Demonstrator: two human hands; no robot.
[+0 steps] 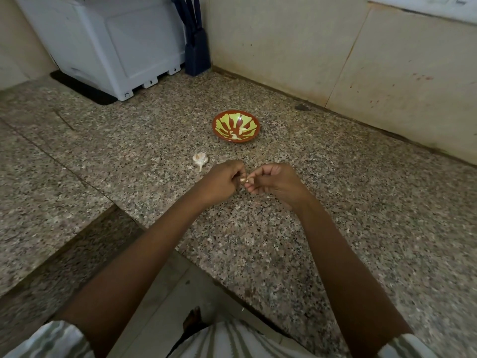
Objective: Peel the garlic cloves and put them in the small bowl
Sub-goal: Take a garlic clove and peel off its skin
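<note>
Garlic clove (pixel 244 180), small, pale with a tan tinge, is held over the worktop (pixel 309 228) at 6 o'clock from the small bowl (pixel 215 125), which is red-brown with a yellow-green petal pattern and has two pale cloves (pixel 235 136) inside. Left hand (pixel 222 180) and right hand (pixel 277 183) meet in front, fingers (pixel 254 186) of both curled and pinching the clove. White papery garlic head (pixel 200 159) lies at 10 o'clock from the left hand.

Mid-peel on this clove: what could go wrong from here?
1. The garlic clove is pinched between the left hand and right hand above the counter; it may slip and fall.
2. The small bowl sits beyond the hands, so a tossed clove could miss it.
</note>
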